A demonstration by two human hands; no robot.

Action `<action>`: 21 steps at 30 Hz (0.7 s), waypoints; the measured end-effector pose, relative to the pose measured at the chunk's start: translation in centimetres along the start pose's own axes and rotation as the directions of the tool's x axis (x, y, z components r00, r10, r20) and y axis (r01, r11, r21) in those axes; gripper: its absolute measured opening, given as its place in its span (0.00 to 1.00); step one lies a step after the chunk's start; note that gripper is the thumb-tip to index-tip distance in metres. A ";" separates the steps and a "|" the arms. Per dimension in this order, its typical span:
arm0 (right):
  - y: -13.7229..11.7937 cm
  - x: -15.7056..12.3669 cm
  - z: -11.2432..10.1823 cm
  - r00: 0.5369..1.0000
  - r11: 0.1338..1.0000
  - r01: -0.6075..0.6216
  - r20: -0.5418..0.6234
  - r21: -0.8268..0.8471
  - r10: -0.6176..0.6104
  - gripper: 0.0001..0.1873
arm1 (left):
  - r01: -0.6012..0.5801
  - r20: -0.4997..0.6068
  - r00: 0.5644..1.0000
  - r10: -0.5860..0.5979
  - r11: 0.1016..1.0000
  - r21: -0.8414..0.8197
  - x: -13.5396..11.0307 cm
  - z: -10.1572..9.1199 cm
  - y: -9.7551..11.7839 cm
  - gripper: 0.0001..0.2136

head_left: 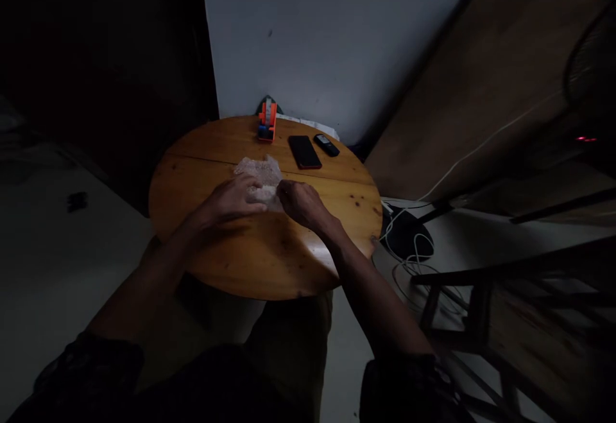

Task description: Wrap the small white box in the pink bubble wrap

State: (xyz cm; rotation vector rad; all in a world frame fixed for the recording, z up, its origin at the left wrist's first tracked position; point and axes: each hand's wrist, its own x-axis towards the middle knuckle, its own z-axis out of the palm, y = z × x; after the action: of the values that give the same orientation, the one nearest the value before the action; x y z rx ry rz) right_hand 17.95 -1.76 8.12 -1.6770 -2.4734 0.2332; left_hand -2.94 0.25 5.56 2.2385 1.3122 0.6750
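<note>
A crumpled piece of clear bubble wrap (pixel 258 170) lies on the round wooden table (pixel 269 250). My left hand (pixel 231 199) rests on its near left part, fingers bent over it. My right hand (pixel 302 203) pinches the wrap's right edge with closed fingers. Both forearms reach in from the bottom of the view.
Behind the wrap are a black phone (pixel 305 151), a small dark remote-like device (pixel 326 145) and an orange and black gadget (pixel 267 122). White cables (pixel 409 253) trail on the floor to the right. A dark wooden frame (pixel 481 294) stands at right.
</note>
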 end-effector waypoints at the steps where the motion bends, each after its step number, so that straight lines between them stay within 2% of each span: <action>1: -0.1 0.1 -0.3 1.000 1.000 -0.010 0.005 -0.006 0.010 0.15 | 0.041 -0.009 0.999 -0.041 0.999 0.011 0.2 0.6 0.0 0.20; 4: 0.4 0.4 -0.8 0.998 0.997 -0.048 0.040 0.056 0.045 0.16 | 0.107 -0.063 0.992 -0.111 0.992 -0.072 0.6 2.0 -0.2 0.12; 7: 2.0 0.9 -0.3 0.996 0.972 0.004 0.083 0.233 -0.024 0.21 | 0.102 -0.129 0.983 -0.132 0.970 -0.221 0.9 2.7 -0.4 0.11; 9: 3.5 1.5 0.5 0.995 0.940 0.042 0.069 0.338 -0.069 0.23 | 0.141 -0.135 0.973 -0.185 0.948 -0.285 1.1 3.0 -0.3 0.12; 12: 5.4 2.4 1.7 0.997 0.888 0.042 0.044 0.457 -0.069 0.13 | 0.209 -0.136 0.953 -0.271 0.911 -0.355 1.3 3.2 -0.2 0.16; 13: 5.8 2.5 2.1 0.996 0.866 0.035 0.052 0.499 -0.071 0.12 | 0.223 -0.132 0.947 -0.292 0.897 -0.381 1.4 3.2 -0.2 0.16; 17: 6.7 2.1 2.9 0.994 0.773 -0.015 0.094 0.635 -0.059 0.19 | 0.247 -0.033 0.953 -0.300 0.837 -0.488 1.3 3.1 -0.5 0.13; 21: 6.7 1.1 3.2 0.993 0.812 -0.066 0.117 0.580 -0.003 0.18 | 0.257 0.080 0.962 -0.260 0.774 -0.579 0.8 3.0 -0.6 0.12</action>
State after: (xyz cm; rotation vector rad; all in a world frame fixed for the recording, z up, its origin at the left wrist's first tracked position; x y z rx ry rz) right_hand 22.98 1.52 3.67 -1.4524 -2.1142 1.0064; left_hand -1.09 0.82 3.02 1.5243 1.1752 0.8419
